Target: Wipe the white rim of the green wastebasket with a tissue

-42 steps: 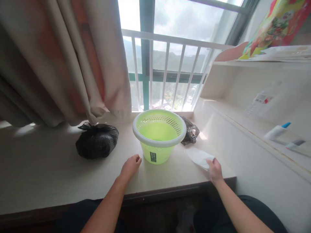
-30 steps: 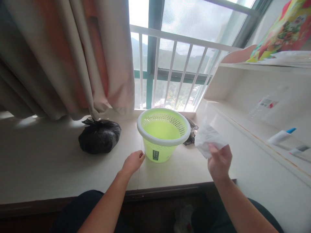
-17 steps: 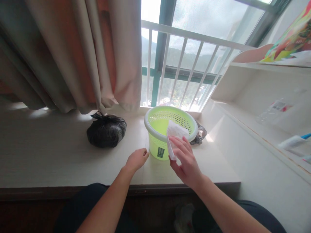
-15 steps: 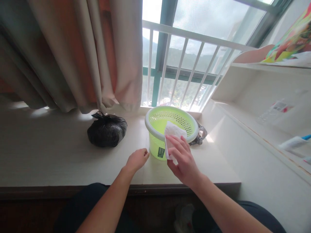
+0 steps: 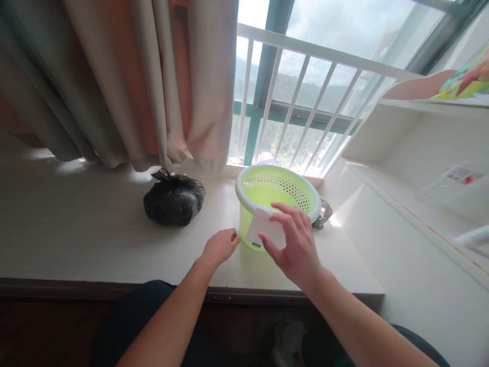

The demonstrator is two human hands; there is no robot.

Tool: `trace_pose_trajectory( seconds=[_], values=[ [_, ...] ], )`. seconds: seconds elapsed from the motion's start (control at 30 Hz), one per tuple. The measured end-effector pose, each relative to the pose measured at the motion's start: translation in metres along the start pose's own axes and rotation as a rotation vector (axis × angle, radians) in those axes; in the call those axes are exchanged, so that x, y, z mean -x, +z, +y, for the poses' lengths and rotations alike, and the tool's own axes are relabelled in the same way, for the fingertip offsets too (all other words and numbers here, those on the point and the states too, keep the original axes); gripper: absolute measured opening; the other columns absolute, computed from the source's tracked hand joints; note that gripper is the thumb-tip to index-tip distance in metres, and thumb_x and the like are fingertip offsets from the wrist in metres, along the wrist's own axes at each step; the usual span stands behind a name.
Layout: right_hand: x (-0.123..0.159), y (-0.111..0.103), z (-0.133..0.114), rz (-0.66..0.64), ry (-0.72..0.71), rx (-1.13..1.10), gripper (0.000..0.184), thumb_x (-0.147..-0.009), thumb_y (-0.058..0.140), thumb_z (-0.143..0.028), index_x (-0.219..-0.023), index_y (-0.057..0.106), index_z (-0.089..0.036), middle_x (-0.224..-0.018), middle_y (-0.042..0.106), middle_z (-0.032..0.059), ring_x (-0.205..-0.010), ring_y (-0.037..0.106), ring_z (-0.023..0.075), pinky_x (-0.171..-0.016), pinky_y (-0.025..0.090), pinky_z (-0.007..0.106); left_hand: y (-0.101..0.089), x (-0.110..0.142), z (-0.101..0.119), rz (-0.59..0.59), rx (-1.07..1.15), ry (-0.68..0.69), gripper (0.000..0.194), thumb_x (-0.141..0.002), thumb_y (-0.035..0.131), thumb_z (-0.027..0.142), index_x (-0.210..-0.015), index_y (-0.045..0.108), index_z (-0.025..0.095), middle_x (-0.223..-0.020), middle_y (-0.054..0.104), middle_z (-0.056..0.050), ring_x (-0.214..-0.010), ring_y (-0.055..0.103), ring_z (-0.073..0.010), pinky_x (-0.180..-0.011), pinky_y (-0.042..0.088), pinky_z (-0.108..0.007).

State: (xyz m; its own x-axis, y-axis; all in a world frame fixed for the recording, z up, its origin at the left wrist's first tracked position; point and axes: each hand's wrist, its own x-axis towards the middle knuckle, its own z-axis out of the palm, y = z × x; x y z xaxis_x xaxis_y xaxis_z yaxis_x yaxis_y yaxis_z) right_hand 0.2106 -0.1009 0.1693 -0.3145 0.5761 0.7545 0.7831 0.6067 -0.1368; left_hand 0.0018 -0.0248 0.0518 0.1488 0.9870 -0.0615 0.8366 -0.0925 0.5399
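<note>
A white tissue (image 5: 263,224) hangs flat in front of the near wall of a light green plastic basket (image 5: 246,224) with holes below its rim. My right hand (image 5: 296,242) is at the tissue, thumb and fingers curved over its near side; the exact grip is partly hidden. My left hand (image 5: 222,245) is curled closed at the basket's lower left side, with no object showing in it. Whether it touches the basket is hard to tell. Left of the basket sits a tied black plastic bag (image 5: 174,199).
Behind the basket stands a white railing (image 5: 294,97) before the window. A curtain (image 5: 206,86) hangs at the left. A dark crumpled bag (image 5: 324,214) pokes out right of the basket. A white shelf (image 5: 367,176) on the right holds a clear plastic item (image 5: 453,181).
The tissue has moved from over the basket's rim down onto its outer near side, covering most of the dark label. My right fingers have spread more. The view has shifted slightly.
</note>
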Motion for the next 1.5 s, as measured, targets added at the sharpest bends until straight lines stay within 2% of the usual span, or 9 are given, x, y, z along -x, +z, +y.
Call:
trace_pose_trajectory(
  seconds=[0.13,0.3,0.43,0.57,0.77,0.93,1.13,1.23,1.5],
  values=[
    [-0.018,0.013,0.002,-0.221,0.146,0.191,0.050,-0.099,0.071,-0.046,-0.135,0.058,-0.014,-0.126,0.073,0.0185,-0.113,0.067,0.0361,-0.097,0.048,0.048,-0.008,-0.001,0.008,0.183,0.072,-0.005,0.031,-0.100,0.050,0.036,-0.074,0.061,0.023,-0.076,0.070,-0.004,-0.073,0.061,-0.0205,-0.065,0.029,-0.031],
    [-0.039,0.018,-0.004,-0.510,0.275,0.358,0.028,-0.104,0.064,-0.047,-0.100,0.069,-0.020,-0.089,0.076,0.0090,-0.087,0.070,0.0292,-0.076,0.038,0.039,-0.017,0.003,0.015,0.382,0.168,0.022,0.034,-0.101,0.045,0.037,-0.073,0.058,0.022,-0.073,0.065,-0.001,-0.072,0.059,-0.0174,-0.069,0.036,-0.030],
    [-0.042,0.020,-0.003,-0.527,0.254,0.408,0.029,-0.107,0.061,-0.045,-0.093,0.066,-0.019,-0.084,0.074,0.0074,-0.081,0.069,0.0250,-0.070,0.029,0.037,-0.016,0.005,0.014,0.505,0.262,0.099,0.034,-0.100,0.048,0.036,-0.072,0.061,0.022,-0.071,0.066,0.000,-0.068,0.057,-0.0157,-0.070,0.040,-0.029],
    [-0.038,0.023,0.008,-0.496,0.194,0.404,0.028,-0.106,0.063,-0.043,-0.092,0.065,-0.019,-0.086,0.075,0.0060,-0.080,0.068,0.0234,-0.069,0.025,0.036,-0.018,0.005,0.017,0.648,0.358,0.286,0.030,-0.099,0.053,0.029,-0.071,0.063,0.021,-0.069,0.065,0.001,-0.063,0.054,-0.0151,-0.067,0.041,-0.030],
    [-0.039,0.015,0.033,-0.519,0.097,0.353,0.031,-0.105,0.065,-0.047,-0.091,0.064,-0.019,-0.085,0.074,0.0065,-0.077,0.067,0.0227,-0.068,0.026,0.035,-0.048,0.008,0.046,0.916,0.212,0.622,0.028,-0.104,0.053,0.025,-0.077,0.062,0.022,-0.079,0.070,-0.003,-0.082,0.061,-0.0204,-0.085,0.047,-0.037],
    [-0.046,0.009,0.049,-0.570,0.047,0.294,0.025,-0.104,0.067,-0.043,-0.094,0.065,-0.020,-0.084,0.075,0.0059,-0.077,0.067,0.0227,-0.068,0.028,0.034,-0.063,0.004,0.071,0.915,0.087,0.671,0.027,-0.108,0.048,0.028,-0.090,0.069,0.023,-0.102,0.076,-0.006,-0.101,0.067,-0.0228,-0.097,0.046,-0.042],
    [-0.043,0.016,0.061,-0.501,-0.056,0.244,0.014,-0.105,0.063,-0.032,-0.104,0.067,-0.018,-0.093,0.077,0.0076,-0.086,0.070,0.0237,-0.075,0.033,0.034,-0.049,-0.012,0.077,0.770,0.013,0.712,0.029,-0.110,0.044,0.026,-0.121,0.071,0.025,-0.126,0.078,-0.003,-0.138,0.061,-0.0231,-0.127,0.028,-0.046],
    [-0.041,0.017,0.062,-0.486,-0.059,0.227,0.008,-0.103,0.064,-0.025,-0.108,0.067,-0.018,-0.095,0.078,0.0067,-0.088,0.070,0.0237,-0.076,0.033,0.034,-0.043,-0.015,0.075,0.732,0.018,0.692,0.033,-0.111,0.040,0.027,-0.119,0.072,0.025,-0.123,0.078,-0.002,-0.142,0.059,-0.0224,-0.132,0.021,-0.047],
    [-0.040,0.016,0.070,-0.488,-0.060,0.166,0.005,-0.101,0.064,-0.018,-0.105,0.067,-0.021,-0.096,0.079,0.0025,-0.085,0.069,0.0207,-0.077,0.032,0.034,-0.040,-0.018,0.070,0.772,0.014,0.726,0.033,-0.111,0.039,0.029,-0.114,0.071,0.024,-0.118,0.077,-0.004,-0.140,0.060,-0.0214,-0.135,0.021,-0.045]
  ],
)
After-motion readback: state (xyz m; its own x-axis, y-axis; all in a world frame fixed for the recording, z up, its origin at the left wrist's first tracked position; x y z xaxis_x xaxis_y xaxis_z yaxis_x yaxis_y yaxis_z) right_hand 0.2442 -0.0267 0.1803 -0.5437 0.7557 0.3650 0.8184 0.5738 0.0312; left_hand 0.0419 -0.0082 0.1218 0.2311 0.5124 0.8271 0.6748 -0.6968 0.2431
